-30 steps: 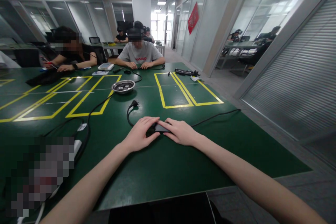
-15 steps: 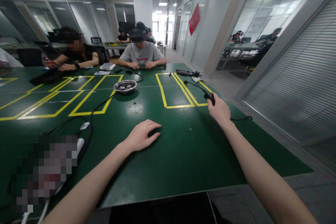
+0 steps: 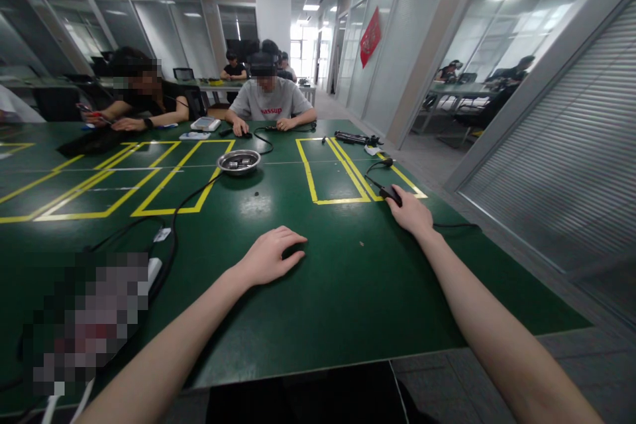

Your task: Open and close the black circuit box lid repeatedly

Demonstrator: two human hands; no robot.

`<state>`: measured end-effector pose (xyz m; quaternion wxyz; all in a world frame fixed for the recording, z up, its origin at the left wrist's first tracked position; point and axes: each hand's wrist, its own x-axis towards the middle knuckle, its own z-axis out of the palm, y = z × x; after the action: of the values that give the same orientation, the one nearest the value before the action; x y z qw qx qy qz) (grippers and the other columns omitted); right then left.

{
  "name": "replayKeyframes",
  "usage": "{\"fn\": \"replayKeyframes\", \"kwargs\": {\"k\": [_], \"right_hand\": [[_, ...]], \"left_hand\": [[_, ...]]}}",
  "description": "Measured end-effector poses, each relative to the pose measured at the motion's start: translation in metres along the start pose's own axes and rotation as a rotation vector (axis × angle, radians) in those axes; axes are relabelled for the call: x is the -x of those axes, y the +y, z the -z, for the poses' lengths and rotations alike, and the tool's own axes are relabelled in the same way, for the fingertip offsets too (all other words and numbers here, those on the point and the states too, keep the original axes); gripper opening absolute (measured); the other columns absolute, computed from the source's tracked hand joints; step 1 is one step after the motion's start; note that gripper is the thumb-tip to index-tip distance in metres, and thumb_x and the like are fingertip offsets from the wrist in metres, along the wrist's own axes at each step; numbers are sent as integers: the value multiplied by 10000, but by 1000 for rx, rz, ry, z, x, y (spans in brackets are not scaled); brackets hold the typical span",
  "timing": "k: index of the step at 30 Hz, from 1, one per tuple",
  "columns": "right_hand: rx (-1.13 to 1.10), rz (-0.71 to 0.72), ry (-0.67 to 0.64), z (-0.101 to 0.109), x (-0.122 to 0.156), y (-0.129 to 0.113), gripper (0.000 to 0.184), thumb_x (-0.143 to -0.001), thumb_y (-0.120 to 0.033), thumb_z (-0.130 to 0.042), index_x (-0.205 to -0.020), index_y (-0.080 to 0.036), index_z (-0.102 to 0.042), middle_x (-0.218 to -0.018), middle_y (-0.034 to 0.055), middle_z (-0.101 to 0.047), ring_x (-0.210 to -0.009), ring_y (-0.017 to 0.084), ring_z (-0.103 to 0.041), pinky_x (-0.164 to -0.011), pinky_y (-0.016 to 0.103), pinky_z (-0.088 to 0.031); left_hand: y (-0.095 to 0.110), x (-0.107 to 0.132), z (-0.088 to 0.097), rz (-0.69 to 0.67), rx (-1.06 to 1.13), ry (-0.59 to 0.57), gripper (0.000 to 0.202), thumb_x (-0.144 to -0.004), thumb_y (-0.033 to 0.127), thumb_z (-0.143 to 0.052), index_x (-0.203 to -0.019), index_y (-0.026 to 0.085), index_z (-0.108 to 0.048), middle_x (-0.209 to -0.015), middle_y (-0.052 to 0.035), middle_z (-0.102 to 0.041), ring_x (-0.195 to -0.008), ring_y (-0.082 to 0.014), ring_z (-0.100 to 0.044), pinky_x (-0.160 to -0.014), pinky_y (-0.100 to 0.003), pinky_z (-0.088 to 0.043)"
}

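Observation:
My left hand [image 3: 273,256] rests on the green table [image 3: 328,305], fingers loosely extended and nothing in it. Farther out on the right, my right hand [image 3: 413,211] has its fingers on a small black box [image 3: 390,195] with cables. From the box's far side a thin black cable [image 3: 368,175] curves to a dark rounded end [image 3: 387,162] inside a yellow-taped rectangle. Another black cable [image 3: 454,225] runs right from beneath my right hand toward the table edge. Part of the box is hidden under my fingers.
A steel bowl [image 3: 239,163] holds several metal pieces. A folded black tripod-like item [image 3: 352,138] lies at the far right. A white power strip [image 3: 154,269] and black cord [image 3: 173,232] lie left. Across the table sit a person in grey [image 3: 265,103] and another in black [image 3: 166,103].
My right hand has moved slightly left and down with the black box. The cable's rounded end has swung right. Across the table, the person in grey has shifted a hand left.

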<state>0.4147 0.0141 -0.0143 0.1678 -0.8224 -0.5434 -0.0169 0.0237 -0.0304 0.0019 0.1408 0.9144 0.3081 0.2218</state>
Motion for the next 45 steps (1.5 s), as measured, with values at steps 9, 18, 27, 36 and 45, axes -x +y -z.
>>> {"fn": "replayKeyframes", "kwargs": {"k": [9, 18, 27, 36, 45], "right_hand": [[-18, -165, 103, -11, -5, 11, 513, -967, -448, -495, -1447, -281, -573, -1381, 150, -587, -1150, 350, -644, -931, 486, -525], [-239, -186, 201, -5, -12, 19, 475, -874, -385, -598, -1293, -180, -691, -1165, 145, -720, -1094, 316, -669, -952, 411, -517], [-334, -304, 179, 7, -7, 15, 487, -943, -328, -471, -1351, -112, -624, -1078, 148, -753, -745, 240, -717, -887, 378, -529], [-233, -152, 208, 1, -10, 19, 405, -719, -467, -726, -981, -165, -790, -1031, 139, -714, -952, 303, -674, -828, 386, -544], [-167, -203, 206, 8, -9, 17, 500, -734, -482, -736, -1143, -199, -781, -1043, 129, -746, -966, 337, -687, -803, 410, -557]], "left_hand": [[1, -1, 2, 3, -8, -14, 247, -974, 288, -597, -1184, 203, -696, -1175, -76, -743, -1103, -231, -667, -970, -393, -550], [3, -1, 3, 10, 1, -21, 246, -973, 283, -595, -1181, 207, -702, -1177, -72, -743, -1111, -233, -662, -988, -395, -544], [2, -1, 2, -9, 9, -19, 238, -976, 291, -586, -1169, 216, -703, -1181, -70, -745, -1111, -232, -661, -983, -402, -548], [2, -2, 2, -10, 3, -29, 224, -975, 288, -596, -1151, 207, -708, -1177, -67, -744, -1112, -229, -659, -988, -390, -540], [4, -1, 4, -18, 5, -23, 219, -980, 294, -582, -1137, 215, -712, -1174, -68, -747, -1112, -229, -662, -984, -399, -546]]}}
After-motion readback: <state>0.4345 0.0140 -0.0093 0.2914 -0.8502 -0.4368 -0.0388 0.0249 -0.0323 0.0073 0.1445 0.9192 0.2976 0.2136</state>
